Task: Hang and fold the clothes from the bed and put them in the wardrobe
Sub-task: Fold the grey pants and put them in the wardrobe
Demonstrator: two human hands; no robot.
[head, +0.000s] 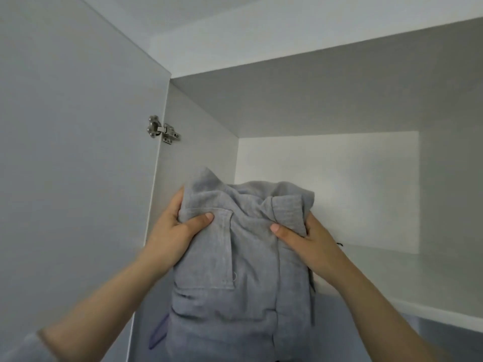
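Wardrobe shelf [392, 278] ahead, door [78, 152] open at left. You gripped the folded grey garment [235, 270] with left hand [172, 228] and right hand [311, 244], thumbs on top, long axis pointing into the shelf.

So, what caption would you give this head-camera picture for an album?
Left hand and right hand hold a folded grey garment up at the white wardrobe shelf.
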